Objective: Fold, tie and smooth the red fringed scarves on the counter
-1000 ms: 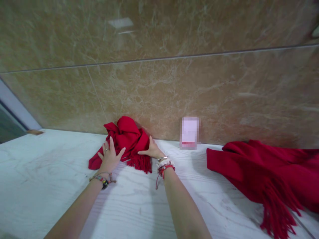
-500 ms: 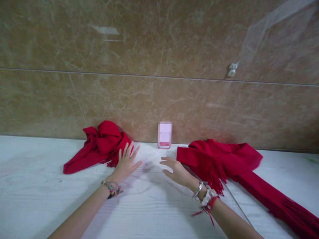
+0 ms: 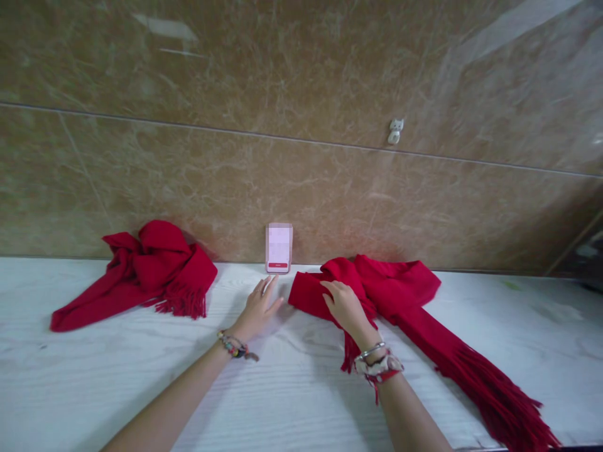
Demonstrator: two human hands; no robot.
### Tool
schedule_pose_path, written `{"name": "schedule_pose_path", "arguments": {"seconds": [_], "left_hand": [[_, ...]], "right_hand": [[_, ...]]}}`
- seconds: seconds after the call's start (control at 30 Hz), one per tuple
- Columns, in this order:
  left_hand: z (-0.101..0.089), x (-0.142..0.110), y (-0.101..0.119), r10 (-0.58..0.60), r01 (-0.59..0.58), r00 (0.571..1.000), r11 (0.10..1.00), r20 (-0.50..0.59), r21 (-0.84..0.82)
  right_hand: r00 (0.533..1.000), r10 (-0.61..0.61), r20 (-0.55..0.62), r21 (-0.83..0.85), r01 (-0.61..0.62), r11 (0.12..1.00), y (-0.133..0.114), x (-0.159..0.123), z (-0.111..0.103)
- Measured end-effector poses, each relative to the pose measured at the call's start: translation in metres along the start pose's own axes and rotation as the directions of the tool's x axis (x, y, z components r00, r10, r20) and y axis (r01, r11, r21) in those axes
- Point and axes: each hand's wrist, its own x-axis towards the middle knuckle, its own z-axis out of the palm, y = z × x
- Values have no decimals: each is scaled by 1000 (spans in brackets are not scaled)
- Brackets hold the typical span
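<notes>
A red fringed scarf (image 3: 405,289) lies loosely bunched on the right, one long end trailing toward the front right. Over its near-left part is my right hand (image 3: 347,309), fingers loosely extended and holding nothing; whether the fingertips touch the cloth I cannot tell. My left hand (image 3: 255,314) hovers above the white table (image 3: 264,402), open with fingers apart, just below a phone (image 3: 279,248). The phone leans upright against the wall. A second red scarf (image 3: 160,263) is heaped farther left, its short fringe facing me, with neither hand on it.
A brown marbled tile wall (image 3: 264,169) rises behind the table. Stuck to it on the right is a small white cat-shaped hook (image 3: 395,131). Something dark (image 3: 588,260) stands at the far right edge.
The view has turned to the right. My left hand has moved away from the left scarf, toward the phone. My right hand has moved right, over the right scarf.
</notes>
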Motion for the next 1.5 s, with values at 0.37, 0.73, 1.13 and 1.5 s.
{"name": "schedule_pose_path", "arguments": {"seconds": [0.37,0.73,1.13,1.5], "left_hand": [[-7,0,7,-17,21,992,999,121,-28],[-13,-1,12,-21,18,990,999,136,29],[-19,0,13,-42,6,983,981,-181,-193],[-19,-3,22,68,-123,971,963,-227,-238]], "right_hand": [[954,10,-299,68,11,998,-1,1,-3],[934,264,-242,-69,-288,955,34,-2,17],[973,-193,-130,632,231,740,-28,-4,6],[925,-151,-349,510,323,797,-31,-15,31]]}}
